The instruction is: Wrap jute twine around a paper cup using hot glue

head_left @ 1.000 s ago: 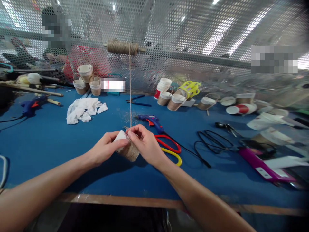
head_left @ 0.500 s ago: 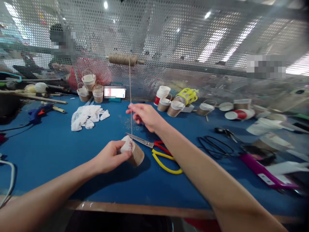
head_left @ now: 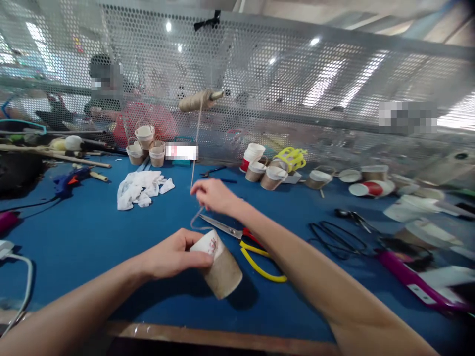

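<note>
In the head view my left hand (head_left: 170,257) grips a small paper cup (head_left: 224,275), tilted above the table, its lower part wrapped in brown twine and its bare white part marked in red. Farther off, my right hand (head_left: 215,195) has its fingers closed on a strand of twine (head_left: 197,143). That strand runs up to a twine spool (head_left: 195,102) on a rod at the mesh; below the hand it hangs slack in a loop toward the cup. Scissors (head_left: 222,227) with red and yellow handles lie under my right forearm, blades parted.
Crumpled white cloth (head_left: 139,189) and a blue glue gun (head_left: 69,182) lie on the left. Small twine-wrapped baskets (head_left: 272,178) stand along the back. A black cable (head_left: 334,237) and a purple power strip (head_left: 408,282) are on the right. A perforated metal screen (head_left: 260,89) rises behind.
The twine between the spool and cup was straight; now it sags in a loop below my right hand. The cup has come nearer and to the right. The spool has tilted.
</note>
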Demonstrator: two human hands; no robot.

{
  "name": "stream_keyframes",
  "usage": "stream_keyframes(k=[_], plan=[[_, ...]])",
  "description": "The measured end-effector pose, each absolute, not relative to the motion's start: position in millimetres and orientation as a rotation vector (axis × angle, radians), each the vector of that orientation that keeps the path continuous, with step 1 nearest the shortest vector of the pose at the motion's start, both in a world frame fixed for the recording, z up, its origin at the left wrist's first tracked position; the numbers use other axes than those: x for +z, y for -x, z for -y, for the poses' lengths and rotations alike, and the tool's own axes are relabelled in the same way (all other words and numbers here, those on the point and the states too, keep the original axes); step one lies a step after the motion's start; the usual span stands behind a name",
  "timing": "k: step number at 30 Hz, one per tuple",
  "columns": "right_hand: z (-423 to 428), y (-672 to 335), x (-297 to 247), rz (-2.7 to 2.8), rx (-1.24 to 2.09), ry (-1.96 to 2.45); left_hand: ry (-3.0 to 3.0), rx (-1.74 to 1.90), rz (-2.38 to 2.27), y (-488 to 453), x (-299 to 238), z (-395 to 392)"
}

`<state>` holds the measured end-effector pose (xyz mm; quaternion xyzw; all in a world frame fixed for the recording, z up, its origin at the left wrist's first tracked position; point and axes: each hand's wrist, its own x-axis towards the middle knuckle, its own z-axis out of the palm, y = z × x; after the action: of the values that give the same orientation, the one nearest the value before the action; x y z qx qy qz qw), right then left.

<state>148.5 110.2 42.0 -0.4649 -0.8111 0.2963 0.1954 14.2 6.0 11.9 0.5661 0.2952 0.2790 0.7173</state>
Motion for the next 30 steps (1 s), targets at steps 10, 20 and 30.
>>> stream_keyframes(k=[10, 20, 30], plan=[[-24, -164, 5, 2.757, 1.140, 1.131, -1.054, 0.425, -0.496, -9, 20, 4], [-53, -176, 10, 2.335, 0.963, 1.240, -0.967, 0.619, -0.581, -7, 13, -8], [-25, -199, 27, 2.016, 0.989, 1.137, -1.168, 1.060, -0.816, -12, 1, -17]])
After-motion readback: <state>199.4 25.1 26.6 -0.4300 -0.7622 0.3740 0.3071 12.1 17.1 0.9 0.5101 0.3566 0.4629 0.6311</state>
